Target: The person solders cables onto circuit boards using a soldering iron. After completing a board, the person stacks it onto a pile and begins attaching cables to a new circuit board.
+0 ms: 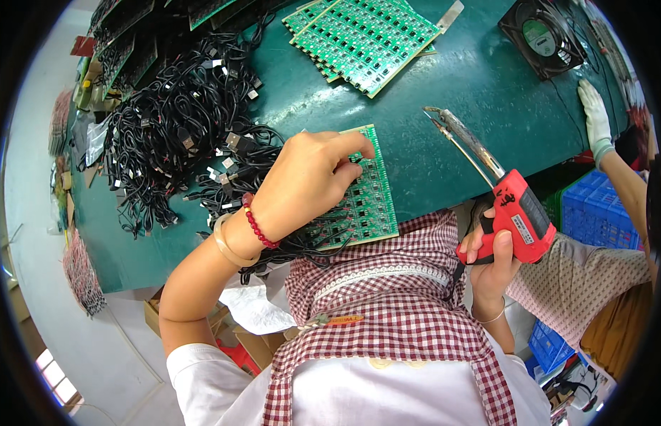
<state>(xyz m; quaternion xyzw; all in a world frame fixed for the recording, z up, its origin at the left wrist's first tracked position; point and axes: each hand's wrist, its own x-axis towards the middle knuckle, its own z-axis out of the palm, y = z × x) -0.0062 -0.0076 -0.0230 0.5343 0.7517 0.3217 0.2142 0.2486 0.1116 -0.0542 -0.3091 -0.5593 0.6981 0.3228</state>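
1. The surface [458,163] is smooth, glossy and dark green.
2. On its near edge, in front of the person, lies a flat, green, rectangular circuit board [379,195] dotted with small parts; thin black cables [195,106] reach its lower left side from a tangled, rubbery heap.
3. Farther back, a pile of similar boards [366,42] sits with its edges fanned; a square black fan [543,39] stands to its right.
4. The left hand [313,167] arches over the board, palm down, thumb and forefinger curled near each other; I cannot tell whether they pinch anything.
5. The right hand [494,255] is wrapped around the handle of a red plastic soldering gun [515,206], its metal nose pointing up and left, apart from the board.
6. Blue plastic crates [600,209] stand at the right, below the surface.
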